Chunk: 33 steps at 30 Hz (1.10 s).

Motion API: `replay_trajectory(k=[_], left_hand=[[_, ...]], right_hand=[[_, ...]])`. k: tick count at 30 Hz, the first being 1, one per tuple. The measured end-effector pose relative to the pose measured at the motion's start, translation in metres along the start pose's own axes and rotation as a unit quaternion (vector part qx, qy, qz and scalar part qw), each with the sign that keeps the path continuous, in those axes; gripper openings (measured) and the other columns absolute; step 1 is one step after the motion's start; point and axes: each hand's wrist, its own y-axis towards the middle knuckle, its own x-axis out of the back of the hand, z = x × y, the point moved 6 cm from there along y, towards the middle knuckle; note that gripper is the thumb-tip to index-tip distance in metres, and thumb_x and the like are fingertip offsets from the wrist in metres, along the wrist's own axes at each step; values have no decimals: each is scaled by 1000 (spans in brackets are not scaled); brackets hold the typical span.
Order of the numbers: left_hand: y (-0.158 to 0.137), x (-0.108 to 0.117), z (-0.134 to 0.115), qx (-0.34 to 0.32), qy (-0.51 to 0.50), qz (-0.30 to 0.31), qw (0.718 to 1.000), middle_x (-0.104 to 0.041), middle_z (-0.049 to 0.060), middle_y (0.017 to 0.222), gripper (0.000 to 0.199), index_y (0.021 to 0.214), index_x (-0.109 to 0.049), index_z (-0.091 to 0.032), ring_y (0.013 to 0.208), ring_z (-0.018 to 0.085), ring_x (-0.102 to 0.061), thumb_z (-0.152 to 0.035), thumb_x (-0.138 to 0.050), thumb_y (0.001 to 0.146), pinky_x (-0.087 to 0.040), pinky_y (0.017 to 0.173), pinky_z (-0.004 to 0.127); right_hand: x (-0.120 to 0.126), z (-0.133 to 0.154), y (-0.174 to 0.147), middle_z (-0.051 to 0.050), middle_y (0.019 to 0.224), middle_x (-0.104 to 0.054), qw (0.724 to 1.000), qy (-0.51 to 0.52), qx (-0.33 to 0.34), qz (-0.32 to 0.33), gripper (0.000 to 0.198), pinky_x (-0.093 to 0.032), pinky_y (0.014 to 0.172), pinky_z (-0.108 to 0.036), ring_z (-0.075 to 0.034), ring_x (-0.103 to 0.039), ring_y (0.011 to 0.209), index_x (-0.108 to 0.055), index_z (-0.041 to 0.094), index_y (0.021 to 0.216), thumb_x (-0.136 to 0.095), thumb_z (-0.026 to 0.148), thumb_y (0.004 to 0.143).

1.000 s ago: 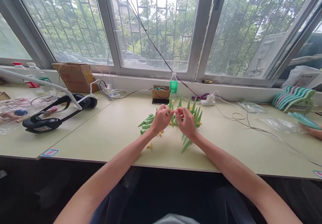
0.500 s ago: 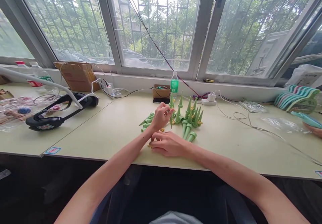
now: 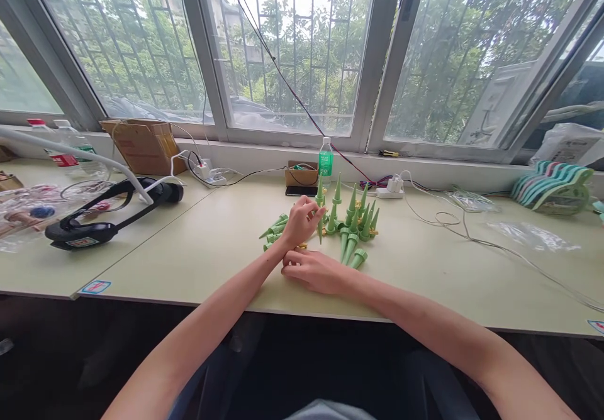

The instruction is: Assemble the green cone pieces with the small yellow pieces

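My left hand [image 3: 303, 220] is closed on a green plant watering spike [image 3: 320, 230], whose tip points down. Just below it, my right hand [image 3: 315, 271] rests low over the table with curled fingers, its fingertips close to my left wrist. What those fingers hold, if anything, is hidden. Several green spikes with ridged caps and small yellow valves stand upright in a cluster [image 3: 361, 219] to the right of my hands. More lie flat, including a spike [image 3: 359, 257] by my right wrist and a small pile [image 3: 275, 227] left of my left hand.
A green-labelled bottle [image 3: 325, 158], a small cardboard box [image 3: 302, 173] and a dark phone [image 3: 301, 190] stand behind the spikes. At left lies a black headset [image 3: 85, 234]. Power strips with cables [image 3: 391, 190] run along the back; teal hangers [image 3: 550, 187] and a plastic bag [image 3: 533, 236] are at right.
The yellow piece that showed by my right fingertips is out of sight now, and those fingers are drawn in more. My left hand keeps its hold on the spike. The view has shifted slightly.
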Motion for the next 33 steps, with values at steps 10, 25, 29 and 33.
replay_trajectory(k=[10, 25, 29, 33], left_hand=[[1, 0, 5, 20, 6, -18, 1000, -48, 2, 77, 36, 66, -58, -17, 61, 10, -48, -42, -52, 91, -48, 59, 25], [2, 5, 0, 56, 12, -27, 998, -48, 1, 61, 39, 58, -55, -19, 70, 16, -52, -38, -51, 91, -44, 67, 29], [2, 5, 1, 66, 16, -28, 997, -47, 1, 60, 39, 57, -55, -19, 73, 17, -52, -38, -51, 91, -43, 67, 28], [2, 3, 1, 66, 9, -27, 997, -47, 1, 60, 39, 57, -56, -19, 73, 17, -52, -38, -52, 90, -42, 67, 28]], right_hand=[[8, -13, -3, -5, 98, -60, 997, -2, -6, -83, 31, -43, 68, -25, -15, -54, 85, -56, 20, 103, -35, 1, 89], [54, -93, -46, -7, 92, -60, 902, 42, -239, -358, 18, -48, 78, -31, -18, -57, 86, -58, 21, 103, -40, 23, 98], [49, -96, -44, -6, 91, -61, 903, 46, -243, -351, 16, -47, 77, -30, -18, -57, 85, -58, 21, 102, -42, 22, 98], [48, -97, -42, -6, 90, -60, 901, 49, -248, -351, 16, -46, 76, -30, -18, -57, 84, -58, 21, 101, -42, 21, 97]])
